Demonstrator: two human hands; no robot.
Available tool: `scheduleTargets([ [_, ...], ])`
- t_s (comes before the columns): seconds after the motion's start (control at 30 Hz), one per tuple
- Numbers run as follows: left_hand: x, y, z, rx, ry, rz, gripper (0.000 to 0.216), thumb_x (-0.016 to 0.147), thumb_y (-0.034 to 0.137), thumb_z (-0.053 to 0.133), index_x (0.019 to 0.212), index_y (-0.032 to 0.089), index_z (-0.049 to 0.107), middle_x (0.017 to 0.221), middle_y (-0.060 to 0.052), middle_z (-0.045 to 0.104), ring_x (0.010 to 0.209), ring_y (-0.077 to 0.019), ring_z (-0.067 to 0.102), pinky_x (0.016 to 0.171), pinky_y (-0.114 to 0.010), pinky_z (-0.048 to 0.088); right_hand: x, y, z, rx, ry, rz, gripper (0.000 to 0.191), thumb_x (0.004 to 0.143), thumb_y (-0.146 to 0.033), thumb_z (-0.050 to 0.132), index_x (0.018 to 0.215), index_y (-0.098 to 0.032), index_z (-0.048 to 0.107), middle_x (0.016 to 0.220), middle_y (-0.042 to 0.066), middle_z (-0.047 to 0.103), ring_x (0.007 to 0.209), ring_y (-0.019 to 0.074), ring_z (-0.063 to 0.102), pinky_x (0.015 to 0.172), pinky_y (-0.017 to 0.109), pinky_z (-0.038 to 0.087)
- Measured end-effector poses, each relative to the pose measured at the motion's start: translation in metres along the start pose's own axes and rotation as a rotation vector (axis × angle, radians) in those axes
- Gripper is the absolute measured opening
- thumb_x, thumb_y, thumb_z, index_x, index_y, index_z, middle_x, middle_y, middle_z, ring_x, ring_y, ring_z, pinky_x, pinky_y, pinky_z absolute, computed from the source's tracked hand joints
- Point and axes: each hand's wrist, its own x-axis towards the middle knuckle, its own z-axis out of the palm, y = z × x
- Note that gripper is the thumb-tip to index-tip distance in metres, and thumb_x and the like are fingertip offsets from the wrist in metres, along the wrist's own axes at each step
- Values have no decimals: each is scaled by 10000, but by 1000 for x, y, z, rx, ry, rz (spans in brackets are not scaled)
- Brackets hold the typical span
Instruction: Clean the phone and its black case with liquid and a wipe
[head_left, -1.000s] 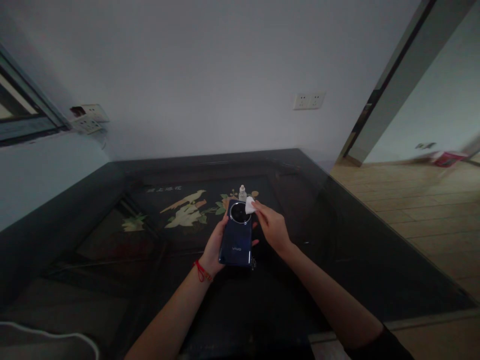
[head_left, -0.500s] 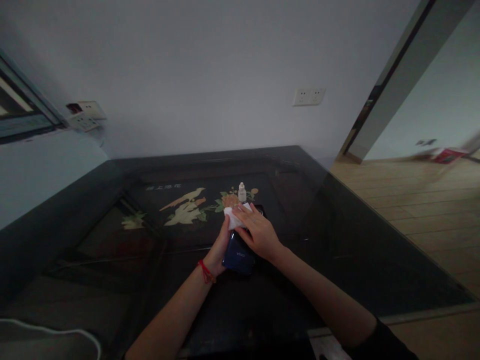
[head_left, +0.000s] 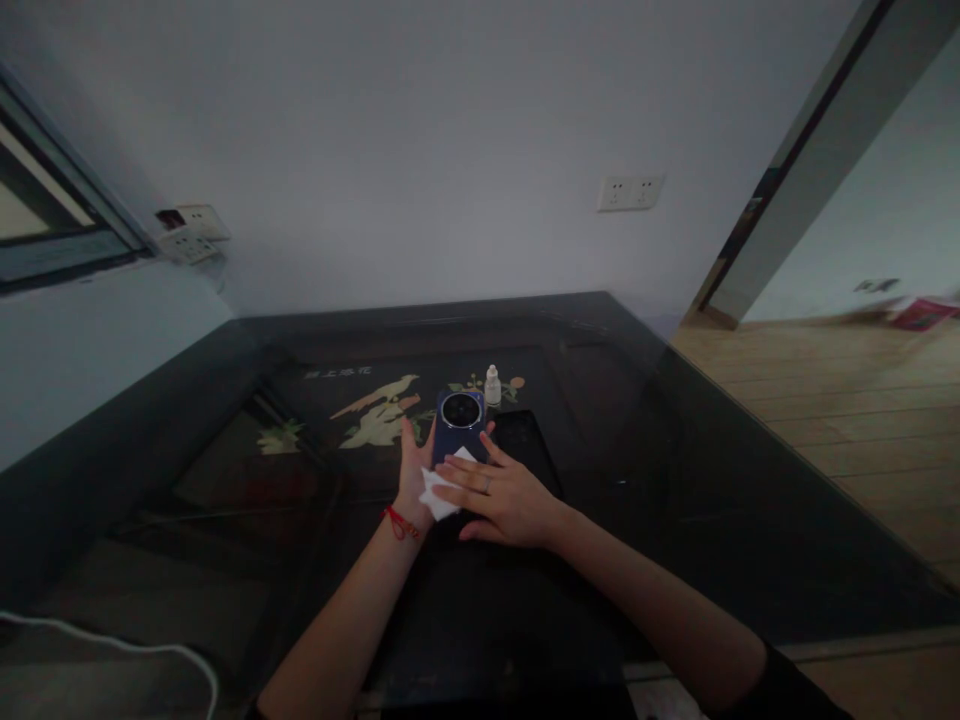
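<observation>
Hands: 2, both bare, meeting just below the middle of the frame.
Left hand: cups 1 dark blue phone from beneath, fingers curled up along its left edge; a red string circles the wrist.
Right hand: lies flat with fingers stretched leftward, pressing 1 white wipe onto the lower half of the phone; a ring shows on 1 finger.
Phone: 1 in hand, back side up, its round camera ring at the far end, uncovered, held just above the table.
Second device: 1 black slab lying flat on the table just right of the phone, partly behind the right hand.
Bottle: 1 small white dropper bottle standing upright beyond the phone, near its upper right corner.
Table: 1, dark and glossy, with a bird-and-flower inlay at centre.
Cable: 1 white cable in the lower left corner.
Wall sockets: 1 double plate at upper right, 2 plates at upper left.
</observation>
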Motion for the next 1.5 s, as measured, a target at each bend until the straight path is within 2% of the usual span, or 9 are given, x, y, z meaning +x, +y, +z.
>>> scheduleTargets([
  [0.17, 0, -8, 7, -7, 102, -69, 660, 863, 622, 291, 1232, 124, 519, 1037, -142, 673, 1004, -282, 627, 923, -424, 446, 1, 11, -5, -74, 38, 204, 591, 890, -525, 417, 1395, -229, 343, 1439, 73, 369, 1386, 242, 207, 1113, 568, 6],
  [0.33, -2, 0, 8, 8, 113, -5, 630, 866, 620, 287, 1334, 225, 431, 1134, -114, 647, 1010, -258, 627, 909, -444, 451, -4, 3, -4, -2, -6, 12, 508, 906, -500, 409, 1354, -259, 404, 1396, 47, 446, 1357, 198, 292, 1118, 546, -4],
  [0.43, -2, 6, 8, 15, 69, -27, 681, 860, 646, 231, 1342, 210, 432, 1147, -127, 641, 1034, -266, 615, 913, -456, 447, -11, 8, -5, 5, 71, -61, 448, 917, -456, 414, 1319, -262, 453, 1349, 31, 506, 1338, 196, 332, 1119, 555, 36],
  [0.67, -1, 0, 8, 67, 55, -49, 602, 883, 575, 316, 1300, 169, 471, 1040, -126, 680, 877, -248, 668, 848, -445, 492, -16, 37, -10, -106, 201, 313, 524, 936, -453, 350, 1415, -246, 301, 1441, 56, 377, 1387, 231, 207, 1123, 564, 33],
  [0.87, -6, -10, 13, 90, -86, -70, 531, 883, 571, 318, 1333, 309, 421, 1235, -99, 592, 1051, -269, 606, 888, -516, 459, -14, 41, -15, -34, 173, 460, 580, 939, -494, 288, 1455, -263, 160, 1500, 50, 254, 1402, 225, 147, 1126, 541, 93],
  [0.97, -6, -12, 13, 154, -38, -83, 500, 882, 546, 361, 1324, 327, 439, 1267, -77, 575, 1072, -268, 594, 905, -478, 462, -11, 36, -17, -32, 144, 395, 620, 923, -527, 303, 1459, -259, 143, 1503, 58, 242, 1399, 229, 164, 1129, 536, 67],
  [1.1, -6, -12, 13, 217, 84, -81, 590, 856, 586, 376, 1300, 216, 493, 1204, -124, 609, 1045, -291, 604, 884, -428, 483, -8, 30, -15, -57, 59, 231, 672, 894, -582, 311, 1456, -244, 163, 1496, 60, 260, 1389, 225, 204, 1138, 512, 37],
  [1.27, -6, -11, 14, 234, 33, -66, 560, 872, 568, 364, 1347, 278, 421, 1218, -100, 604, 998, -268, 628, 852, -430, 496, -9, 33, -13, -118, 68, 314, 688, 902, -587, 254, 1460, -198, 148, 1499, 95, 241, 1397, 219, 176, 1134, 513, 34],
  [1.5, -1, 2, 11, 175, 190, -13, 610, 896, 564, 283, 1380, 202, 370, 1137, -120, 643, 973, -250, 638, 875, -400, 477, -5, 16, -3, -16, -80, 51, 644, 919, -548, 303, 1429, -158, 253, 1486, 89, 282, 1397, 186, 177, 1136, 489, -5],
])
